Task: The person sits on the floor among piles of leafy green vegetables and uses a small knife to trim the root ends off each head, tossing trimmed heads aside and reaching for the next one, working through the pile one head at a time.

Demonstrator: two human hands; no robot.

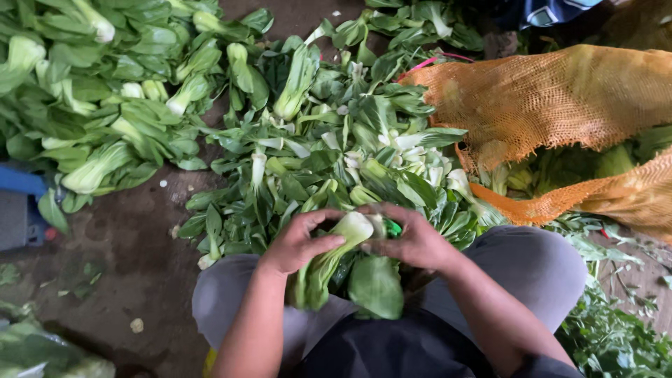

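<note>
Both my hands hold one head of bok choy (346,262) over my lap, its pale stem end up and its green leaves hanging down. My left hand (297,241) grips the stalk from the left, thumb across the stem. My right hand (413,241) closes on the right side of the stem base, with something small and green (393,227) between its fingers; I cannot tell what it is. My knees in grey trousers (539,262) flank the plant.
A pile of loose bok choy (336,147) lies on the wet ground ahead. A second heap (105,91) fills the upper left. An orange mesh sack (553,98) with more greens lies open at right. A blue object (21,182) sits at the left edge. Leaf scraps (609,336) lie at lower right.
</note>
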